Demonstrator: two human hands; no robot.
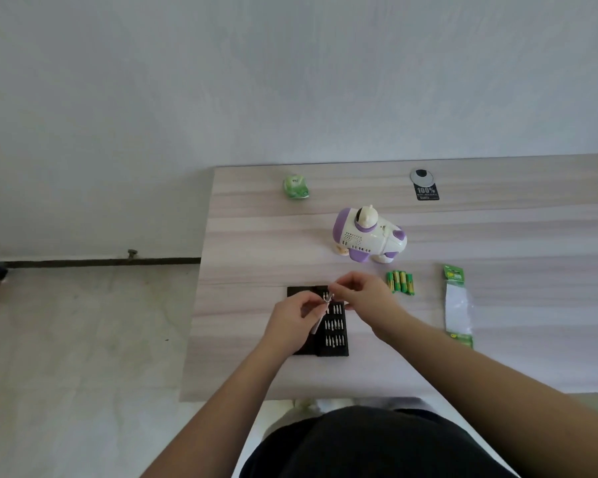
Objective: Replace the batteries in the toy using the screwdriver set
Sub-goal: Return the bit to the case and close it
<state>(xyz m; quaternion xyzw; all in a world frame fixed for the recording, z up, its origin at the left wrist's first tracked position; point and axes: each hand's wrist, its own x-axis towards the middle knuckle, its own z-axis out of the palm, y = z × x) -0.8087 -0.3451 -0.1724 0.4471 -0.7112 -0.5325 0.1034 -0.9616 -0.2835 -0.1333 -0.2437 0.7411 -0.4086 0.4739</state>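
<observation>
While both hands work above the case (320, 346), the entry reads as follows.

Left hand (292, 320): fingers curled round a slim grey driver (317, 324), which slants from near-left up to far-right; its tip end sits over the far part of the case.

Right hand (361, 293): fingertips pinched together at the driver's far end, on something small and metallic (328, 298); too small to tell whether it is a bit or the driver's own tip.

Case: black, open flat on the table (256, 236), near its left edge. Rows of silver bits (334, 327) stand in its right half; the left half is mostly hidden under the left hand.

Toy (368, 238): white and purple, wheeled, with a small white figure on top. Upright on the table, beyond the case and a little to the right, apart from both hands.

Batteries (400, 281): a cluster of green and yellow cells lying side by side, just right of the right hand, between the toy and the near edge.

Pack (458, 307): clear plastic sleeve with green card ends, lying flat, right of the batteries.

Green object (296, 188): small, rounded, far left on the table; kind unclear.

Grommet (422, 176): round, silver, at the far edge, with a black tag (427, 193) reading "100%" just before it.

Floor (83, 339): pale, left of the table.
</observation>
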